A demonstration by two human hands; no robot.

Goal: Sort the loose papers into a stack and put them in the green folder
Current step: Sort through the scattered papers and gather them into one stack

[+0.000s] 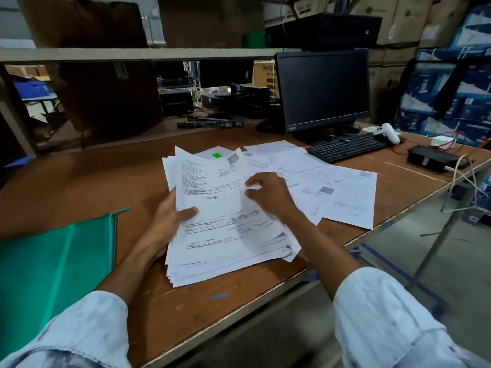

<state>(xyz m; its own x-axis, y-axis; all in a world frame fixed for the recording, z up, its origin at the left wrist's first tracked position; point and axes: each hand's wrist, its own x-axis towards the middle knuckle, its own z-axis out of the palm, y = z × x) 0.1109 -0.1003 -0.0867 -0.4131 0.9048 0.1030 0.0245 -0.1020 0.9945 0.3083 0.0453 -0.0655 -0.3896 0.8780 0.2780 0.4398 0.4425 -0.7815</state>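
A thick stack of printed white papers is tilted up above the wooden table's middle. My left hand grips its left edge, thumb on top of the front sheet. My right hand rests on the stack's upper right, fingers curled and pinching a sheet. Several loose papers lie spread flat on the table beyond and to the right of the stack. The green folder lies closed at the table's left, apart from both hands.
A black keyboard and dark monitor stand at the back right. A white handheld device, a black box and cables lie at the right. The table's front edge runs diagonally; a shelf hangs overhead.
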